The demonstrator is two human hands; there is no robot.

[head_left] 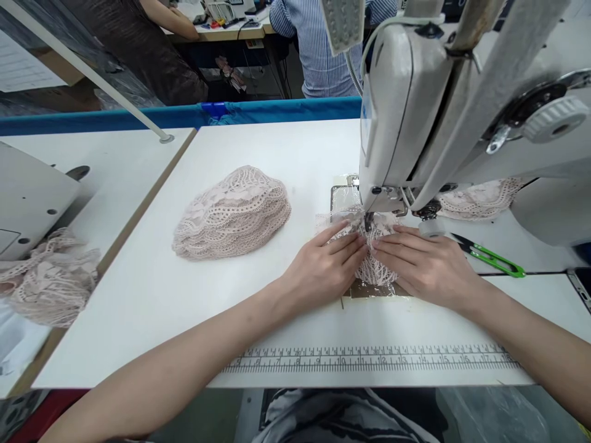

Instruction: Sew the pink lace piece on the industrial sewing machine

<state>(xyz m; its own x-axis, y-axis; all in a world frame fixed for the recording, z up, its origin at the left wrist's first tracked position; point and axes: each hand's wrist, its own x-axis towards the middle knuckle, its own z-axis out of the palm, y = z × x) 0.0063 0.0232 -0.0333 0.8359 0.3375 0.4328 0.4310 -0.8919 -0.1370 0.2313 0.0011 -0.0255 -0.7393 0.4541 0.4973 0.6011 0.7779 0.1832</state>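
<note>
A pale pink lace piece (375,266) lies under the needle area of a white sewing machine (392,117). My left hand (325,261) presses flat on its left side, fingers stretched towards the presser foot (368,220). On the right side, my right hand (427,261) lies flat too, fingers extended and pointing left. Both sets of fingertips nearly meet just in front of the foot. Part of the lace is hidden beneath the hands. A stack of similar lace pieces (235,212) rests on the table to the left.
Green-handled thread snips (494,257) lie right of my right hand. More lace (482,198) sits behind the machine head. A printed ruler scale (369,359) runs along the front edge. Another lace bundle (58,280) is at far left. Two people are beyond the blue-covered edge (286,111).
</note>
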